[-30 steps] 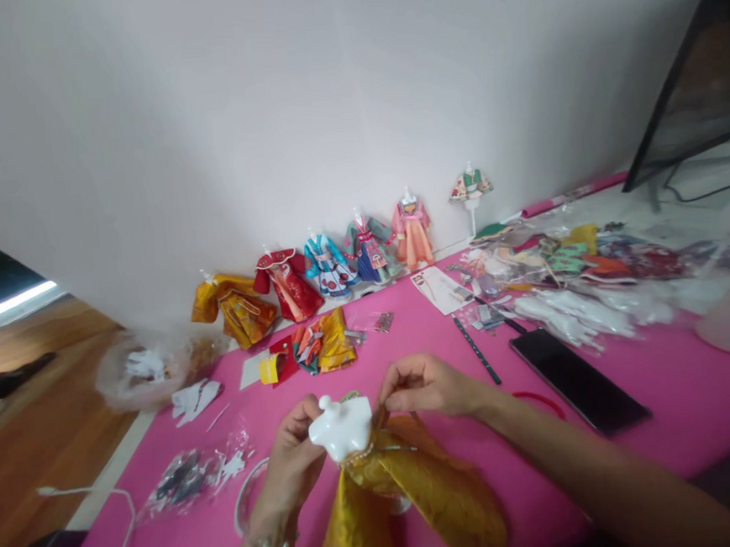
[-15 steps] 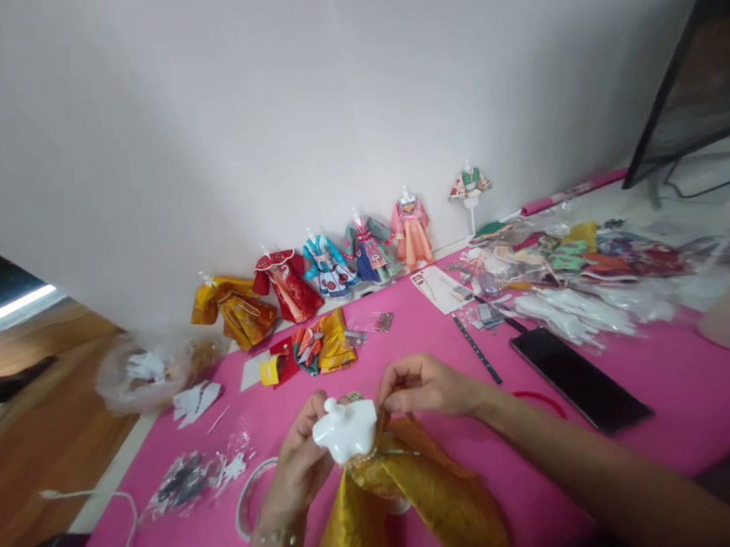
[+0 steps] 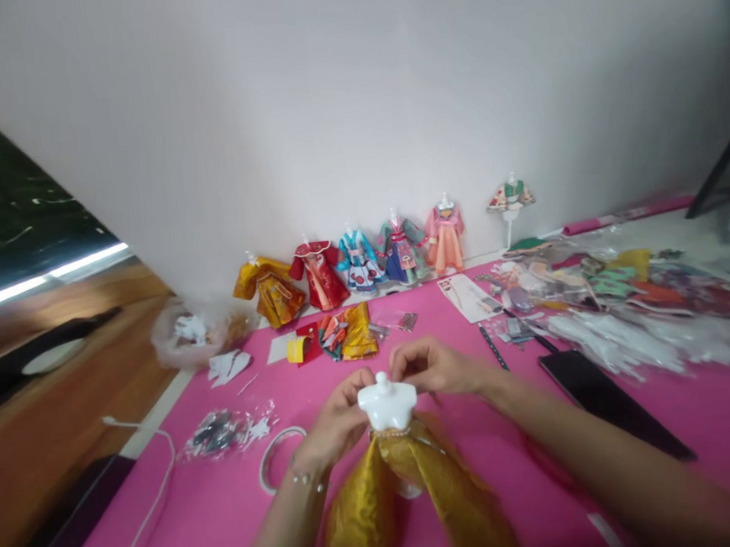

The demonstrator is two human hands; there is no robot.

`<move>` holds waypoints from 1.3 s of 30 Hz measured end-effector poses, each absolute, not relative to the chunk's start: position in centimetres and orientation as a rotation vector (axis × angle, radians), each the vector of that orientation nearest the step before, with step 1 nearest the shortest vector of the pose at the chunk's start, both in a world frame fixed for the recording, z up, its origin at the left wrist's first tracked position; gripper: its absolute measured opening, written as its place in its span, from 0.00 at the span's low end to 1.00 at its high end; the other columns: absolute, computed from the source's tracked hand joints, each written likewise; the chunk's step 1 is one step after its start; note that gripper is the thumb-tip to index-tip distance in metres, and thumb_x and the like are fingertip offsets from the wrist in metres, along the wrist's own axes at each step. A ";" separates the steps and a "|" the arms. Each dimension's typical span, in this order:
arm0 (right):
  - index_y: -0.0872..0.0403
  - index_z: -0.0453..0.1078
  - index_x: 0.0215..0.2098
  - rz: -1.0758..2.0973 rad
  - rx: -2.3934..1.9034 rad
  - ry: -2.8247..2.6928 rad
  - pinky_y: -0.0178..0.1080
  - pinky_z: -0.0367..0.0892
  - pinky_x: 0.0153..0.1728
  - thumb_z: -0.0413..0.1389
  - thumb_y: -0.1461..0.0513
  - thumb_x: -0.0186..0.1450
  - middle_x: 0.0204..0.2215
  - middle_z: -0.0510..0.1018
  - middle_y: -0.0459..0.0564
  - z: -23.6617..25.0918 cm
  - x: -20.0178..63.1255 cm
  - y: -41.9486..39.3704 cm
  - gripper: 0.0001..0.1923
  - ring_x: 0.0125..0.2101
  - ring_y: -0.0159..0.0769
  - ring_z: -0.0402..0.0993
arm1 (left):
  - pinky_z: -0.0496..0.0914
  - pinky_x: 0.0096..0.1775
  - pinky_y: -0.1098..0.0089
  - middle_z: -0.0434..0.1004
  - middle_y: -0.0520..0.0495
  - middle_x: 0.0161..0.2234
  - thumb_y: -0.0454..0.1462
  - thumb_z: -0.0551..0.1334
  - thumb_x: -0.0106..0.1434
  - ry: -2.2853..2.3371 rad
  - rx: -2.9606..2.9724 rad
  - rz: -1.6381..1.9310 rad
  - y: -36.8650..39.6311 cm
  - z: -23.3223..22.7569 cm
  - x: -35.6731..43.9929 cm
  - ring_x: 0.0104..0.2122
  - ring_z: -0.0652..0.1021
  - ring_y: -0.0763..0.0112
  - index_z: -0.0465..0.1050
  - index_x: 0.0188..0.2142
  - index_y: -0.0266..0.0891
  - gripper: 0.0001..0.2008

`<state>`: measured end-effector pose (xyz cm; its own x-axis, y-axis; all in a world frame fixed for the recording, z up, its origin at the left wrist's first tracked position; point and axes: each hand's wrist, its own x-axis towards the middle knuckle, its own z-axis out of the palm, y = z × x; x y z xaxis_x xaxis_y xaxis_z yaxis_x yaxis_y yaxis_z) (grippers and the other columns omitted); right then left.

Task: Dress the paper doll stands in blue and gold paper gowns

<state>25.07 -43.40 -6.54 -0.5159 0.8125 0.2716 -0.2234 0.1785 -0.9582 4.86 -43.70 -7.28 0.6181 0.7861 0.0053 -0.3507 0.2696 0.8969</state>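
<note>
a white, glossy doll torso (image 3: 388, 406) with shiny golden cloth (image 3: 448, 486) is at lower centre. left hand (image 3: 343, 414) and right hand (image 3: 436, 367) flank it with bent fingers; whether these grip, i cannot tell. dressing it seems the step; the next move calls for steadiness.

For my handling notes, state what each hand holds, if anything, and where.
The left hand is at one shoulder of the white torso, the right hand beside the other; what either grips, and where, cannot be told.
</note>
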 end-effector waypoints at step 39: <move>0.55 0.76 0.32 0.723 -0.631 -2.318 0.35 0.67 0.31 0.59 0.62 0.63 0.29 0.77 0.49 -1.7 24.1 -45.2 0.05 0.28 0.33 0.72 | 0.72 0.27 0.73 0.74 0.56 0.24 0.33 0.66 0.61 0.513 1.226 0.706 -42.5 -9.5 6.6 0.25 0.77 0.73 0.74 0.30 0.33 0.05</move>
<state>24.14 -45.17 -1.74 -0.6924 0.5902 0.4151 0.2496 0.7357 -0.6297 6.56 -42.46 -9.55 0.6859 0.7275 0.0166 -0.2085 0.1747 0.9623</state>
